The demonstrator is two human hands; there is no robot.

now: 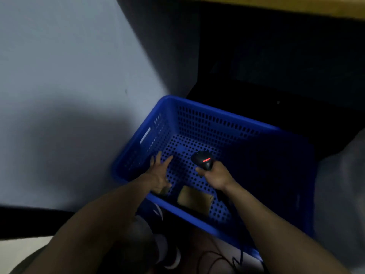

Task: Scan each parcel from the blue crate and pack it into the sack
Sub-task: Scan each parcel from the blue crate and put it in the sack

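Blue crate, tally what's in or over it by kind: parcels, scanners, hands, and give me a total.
Parcel: 1; a brown bit under the left hand is too unclear to count
Scanner: 1, in the right hand
Hands: 2
Total: 4

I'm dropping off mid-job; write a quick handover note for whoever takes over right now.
Left hand: open, fingers spread, reaching low into the blue crate.
Right hand: grips the scanner, red light on, above the crate floor.
One brown parcel lies on the crate floor by the near wall; something brownish shows under the left hand, unclear.
Pale fabric at the right edge may be the sack.
Done: crate looks nearly empty.
Left: scan and pack what remains.
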